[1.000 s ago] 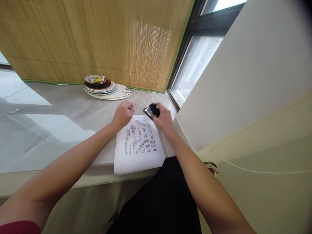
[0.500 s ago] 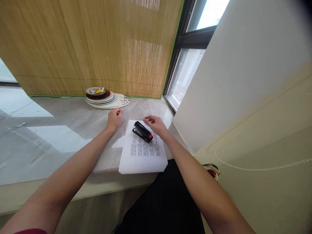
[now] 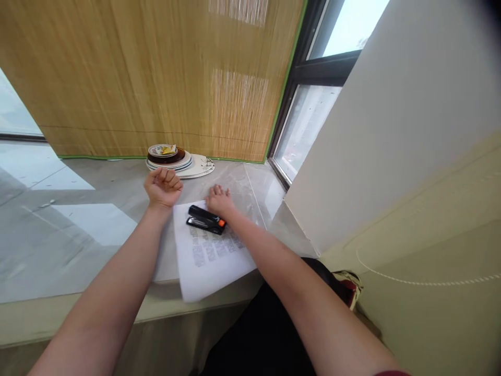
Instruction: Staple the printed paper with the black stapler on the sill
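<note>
A black stapler [image 3: 206, 220] with an orange end lies on a printed sheet of paper [image 3: 211, 279], whose near edge hangs over the front of the ledge. My right hand [image 3: 219, 201] rests at the paper's far right corner, just beyond the stapler, fingers pointing away and apart. To the left of the paper, my left hand [image 3: 163, 187] is turned palm up with its fingers curled in. Nothing shows inside it. It is in front of the stack of plates and overlaps their lower left edge in view.
Several stacked plates [image 3: 188, 168] stand against the bamboo blind [image 3: 156, 78], with a small yellow wrapper [image 3: 169, 150] on top. The marble ledge [image 3: 113, 193] ends at a front edge above the floor. On the right are a dark window frame [image 3: 321, 71] and a white wall [image 3: 376, 130].
The paper and stapler have shifted left and turned, with my right hand moving left along the far edge. My left hand has moved left and rolled palm up.
</note>
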`<state>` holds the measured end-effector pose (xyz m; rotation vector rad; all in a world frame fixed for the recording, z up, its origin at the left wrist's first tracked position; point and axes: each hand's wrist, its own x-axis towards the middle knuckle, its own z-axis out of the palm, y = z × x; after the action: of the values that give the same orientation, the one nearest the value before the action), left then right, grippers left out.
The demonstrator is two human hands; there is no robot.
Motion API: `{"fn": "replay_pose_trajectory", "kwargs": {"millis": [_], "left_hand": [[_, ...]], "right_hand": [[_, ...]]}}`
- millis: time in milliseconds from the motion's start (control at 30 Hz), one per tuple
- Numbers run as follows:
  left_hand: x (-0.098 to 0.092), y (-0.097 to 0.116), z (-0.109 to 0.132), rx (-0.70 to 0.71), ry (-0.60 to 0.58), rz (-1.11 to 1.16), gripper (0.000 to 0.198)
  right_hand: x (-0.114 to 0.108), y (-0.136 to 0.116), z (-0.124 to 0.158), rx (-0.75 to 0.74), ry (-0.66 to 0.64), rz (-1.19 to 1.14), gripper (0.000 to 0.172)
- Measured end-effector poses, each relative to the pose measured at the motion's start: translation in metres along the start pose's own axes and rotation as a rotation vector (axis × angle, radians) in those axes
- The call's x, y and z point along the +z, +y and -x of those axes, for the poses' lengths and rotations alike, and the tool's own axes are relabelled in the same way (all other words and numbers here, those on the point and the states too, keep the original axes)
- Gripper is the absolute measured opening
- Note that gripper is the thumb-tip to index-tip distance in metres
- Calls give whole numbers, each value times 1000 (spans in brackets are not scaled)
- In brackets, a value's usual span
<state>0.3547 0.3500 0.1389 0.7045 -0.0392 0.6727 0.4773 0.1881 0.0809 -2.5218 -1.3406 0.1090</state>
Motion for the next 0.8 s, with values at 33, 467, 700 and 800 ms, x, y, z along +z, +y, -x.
{"fn": "replay_pose_trajectory", "kwargs": {"millis": [33, 467, 700, 800], "left_hand": [[-2, 4, 1, 26, 7, 1, 46], [-7, -5, -5, -39, 25, -126, 53], [17, -66, 5, -297, -465, -940, 49], [18, -78, 6, -175, -591, -1264, 39]], "right_hand": [[4, -15, -6, -33, -1, -21, 64], [-17, 44, 36, 101, 87, 22, 50], [-49, 70, 53, 248, 264, -34, 40], [-68, 60, 63, 188, 219, -131, 42]]}}
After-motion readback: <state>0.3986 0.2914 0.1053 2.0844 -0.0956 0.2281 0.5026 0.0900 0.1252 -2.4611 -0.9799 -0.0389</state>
